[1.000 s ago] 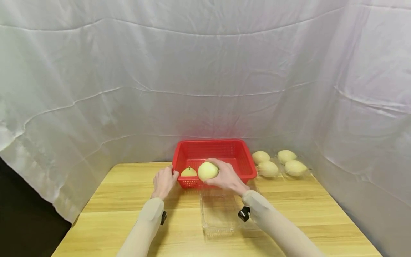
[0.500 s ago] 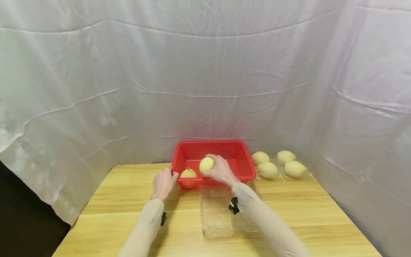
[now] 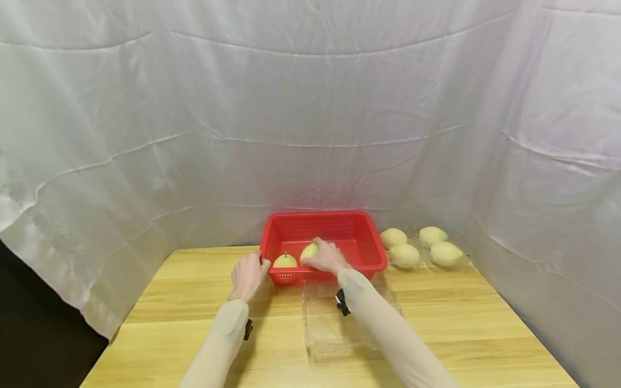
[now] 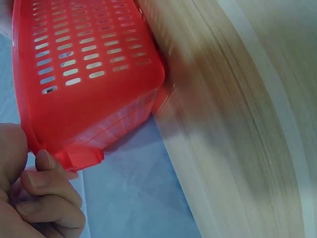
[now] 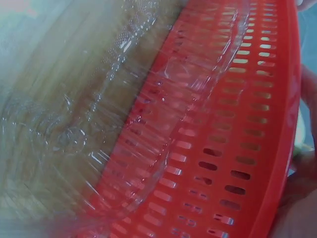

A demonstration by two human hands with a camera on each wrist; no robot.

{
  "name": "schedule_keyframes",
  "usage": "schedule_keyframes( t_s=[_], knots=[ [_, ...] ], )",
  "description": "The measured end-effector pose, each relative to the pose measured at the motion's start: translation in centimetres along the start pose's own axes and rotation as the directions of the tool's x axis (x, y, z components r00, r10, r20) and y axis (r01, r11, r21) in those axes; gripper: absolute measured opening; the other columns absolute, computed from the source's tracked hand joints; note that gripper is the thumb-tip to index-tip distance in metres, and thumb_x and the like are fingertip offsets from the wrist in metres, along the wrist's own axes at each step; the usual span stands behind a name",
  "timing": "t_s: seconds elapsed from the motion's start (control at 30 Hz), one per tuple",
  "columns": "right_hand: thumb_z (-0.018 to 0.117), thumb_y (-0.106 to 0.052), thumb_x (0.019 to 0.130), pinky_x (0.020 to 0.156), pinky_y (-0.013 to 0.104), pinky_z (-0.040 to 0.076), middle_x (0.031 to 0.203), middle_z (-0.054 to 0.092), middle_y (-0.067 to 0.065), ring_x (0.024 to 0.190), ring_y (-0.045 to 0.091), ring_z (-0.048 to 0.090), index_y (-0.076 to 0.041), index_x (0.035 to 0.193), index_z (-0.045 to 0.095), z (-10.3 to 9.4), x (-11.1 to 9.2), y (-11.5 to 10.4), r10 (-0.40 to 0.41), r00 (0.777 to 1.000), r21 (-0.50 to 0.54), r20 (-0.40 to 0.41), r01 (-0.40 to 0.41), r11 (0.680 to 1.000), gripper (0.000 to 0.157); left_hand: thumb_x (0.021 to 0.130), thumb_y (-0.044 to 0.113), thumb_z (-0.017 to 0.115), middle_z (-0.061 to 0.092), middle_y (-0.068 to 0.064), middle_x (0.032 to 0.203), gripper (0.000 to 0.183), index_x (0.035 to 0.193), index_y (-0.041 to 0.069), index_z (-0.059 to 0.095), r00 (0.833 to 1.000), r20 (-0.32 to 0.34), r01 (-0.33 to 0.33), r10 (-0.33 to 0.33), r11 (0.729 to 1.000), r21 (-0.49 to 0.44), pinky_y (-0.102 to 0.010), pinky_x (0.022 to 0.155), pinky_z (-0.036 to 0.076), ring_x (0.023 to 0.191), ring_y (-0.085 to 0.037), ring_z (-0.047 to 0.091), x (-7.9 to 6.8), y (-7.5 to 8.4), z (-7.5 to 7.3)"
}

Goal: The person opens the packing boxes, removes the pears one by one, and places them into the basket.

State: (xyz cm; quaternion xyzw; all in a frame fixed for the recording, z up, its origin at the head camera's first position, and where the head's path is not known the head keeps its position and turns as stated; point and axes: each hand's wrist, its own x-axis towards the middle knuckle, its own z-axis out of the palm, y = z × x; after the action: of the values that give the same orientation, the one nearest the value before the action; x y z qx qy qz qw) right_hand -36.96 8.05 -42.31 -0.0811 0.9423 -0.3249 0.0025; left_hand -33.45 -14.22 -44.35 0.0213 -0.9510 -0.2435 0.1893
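Note:
A red slotted plastic basket (image 3: 373,242) stands at the back of the table. At its left front corner my left hand (image 3: 248,276) pinches the rim; in the left wrist view the thumb and curled fingers (image 4: 52,186) meet at that rim. My right hand (image 3: 327,258) reaches over the front rim and grips a pale yellow pear (image 3: 308,252) low inside the basket. Just left of it sits another pear (image 3: 284,262), stem up. In the right wrist view only the edge of my right hand (image 5: 299,203) shows, past the basket wall.
A clear plastic clamshell box (image 3: 330,326) lies in front of the basket, partly under my right forearm. To the basket's right, several pears (image 3: 405,255) sit in clear packaging. A pale curtain (image 3: 310,172) hangs behind the wooden table (image 3: 174,302).
My right hand has carried its pear forward over the front rim and lowered it into the basket beside the other pear. The left hand has stayed at the rim.

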Motion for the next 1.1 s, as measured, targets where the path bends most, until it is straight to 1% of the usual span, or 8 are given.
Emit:
schedule_keyframes(
  t_s=[0.13,0.3,0.43,0.6,0.77,0.83,1.0,1.1],
  knots=[
    [0.077,-0.043,0.076,0.088,0.047,0.048,0.113,0.062,0.007,0.098,0.026,0.055,-0.016,0.136,0.053,0.2,0.4,-0.1,0.028,0.999,-0.039,0.036,-0.026,0.999,0.070,0.087,0.019,0.055,0.054,-0.005,0.064,0.017,0.071,0.014,0.054,1.000,-0.005,-0.006,0.006,1.000,0.007,-0.034,0.051,0.039,0.060,-0.025,0.052,0.1,-0.3,-0.1],
    [0.077,-0.045,0.077,0.087,0.045,0.049,0.106,0.064,0.004,0.094,0.023,0.057,-0.014,0.133,0.056,0.4,0.9,0.0,0.017,0.995,-0.058,0.094,-0.012,0.998,0.068,0.086,0.019,0.055,0.054,-0.005,0.063,0.018,0.070,0.014,0.054,1.000,-0.012,0.000,0.000,1.000,0.012,-0.034,0.051,0.039,0.059,-0.025,0.052,0.0,-0.5,-0.1],
    [0.076,-0.043,0.079,0.088,0.043,0.049,0.101,0.064,0.004,0.092,0.022,0.058,-0.012,0.123,0.061,0.3,1.4,0.0,0.009,0.989,-0.066,0.147,0.000,0.998,0.056,0.087,0.019,0.054,0.054,-0.005,0.063,0.017,0.070,0.014,0.054,1.000,-0.012,-0.013,0.014,1.000,0.013,-0.035,0.051,0.039,0.059,-0.026,0.053,0.0,-0.3,-0.2],
    [0.073,-0.038,0.082,0.091,0.042,0.048,0.101,0.064,0.004,0.094,0.021,0.058,-0.011,0.117,0.063,0.2,1.9,0.0,0.011,0.979,-0.100,0.203,0.010,0.995,0.045,0.087,0.018,0.055,0.054,-0.005,0.063,0.016,0.071,0.013,0.054,1.000,-0.007,-0.014,0.014,1.000,0.014,-0.037,0.051,0.041,0.059,-0.026,0.053,0.1,0.0,-0.2],
    [0.068,-0.032,0.086,0.088,0.039,0.048,0.096,0.065,0.002,0.090,0.019,0.058,-0.013,0.107,0.065,-0.2,2.1,0.1,0.002,0.975,-0.116,0.224,0.025,0.993,0.029,0.088,0.018,0.054,0.053,-0.005,0.064,0.016,0.072,0.013,0.054,1.000,-0.011,-0.009,0.010,1.000,0.008,-0.035,0.051,0.040,0.058,-0.025,0.052,0.3,0.4,-0.2],
    [0.067,-0.031,0.086,0.089,0.040,0.048,0.097,0.065,0.002,0.091,0.020,0.059,-0.014,0.106,0.066,-0.3,2.0,0.1,-0.004,0.974,-0.109,0.228,0.030,0.994,0.026,0.088,0.018,0.053,0.054,-0.005,0.064,0.016,0.074,0.013,0.055,1.000,-0.010,-0.013,0.013,1.000,0.006,-0.034,0.050,0.039,0.058,-0.025,0.052,0.3,0.4,-0.2],
    [0.068,-0.038,0.088,0.097,0.044,0.046,0.115,0.067,0.005,0.107,0.024,0.060,-0.012,0.117,0.065,-0.2,1.7,0.0,-0.034,0.970,-0.105,0.242,0.061,0.993,0.040,0.089,0.018,0.053,0.054,-0.006,0.064,0.016,0.074,0.012,0.056,1.000,-0.009,-0.010,0.010,1.000,-0.001,-0.033,0.050,0.038,0.057,-0.025,0.052,0.1,0.2,-0.1],
    [0.068,-0.042,0.088,0.098,0.044,0.047,0.122,0.066,0.007,0.110,0.024,0.060,-0.010,0.122,0.065,0.0,1.6,0.1,-0.045,0.971,-0.118,0.235,0.075,0.990,0.046,0.088,0.018,0.053,0.054,-0.006,0.064,0.017,0.073,0.013,0.055,1.000,-0.010,-0.003,0.003,1.000,-0.003,-0.033,0.050,0.038,0.057,-0.025,0.052,0.0,0.0,0.0]
  ],
)
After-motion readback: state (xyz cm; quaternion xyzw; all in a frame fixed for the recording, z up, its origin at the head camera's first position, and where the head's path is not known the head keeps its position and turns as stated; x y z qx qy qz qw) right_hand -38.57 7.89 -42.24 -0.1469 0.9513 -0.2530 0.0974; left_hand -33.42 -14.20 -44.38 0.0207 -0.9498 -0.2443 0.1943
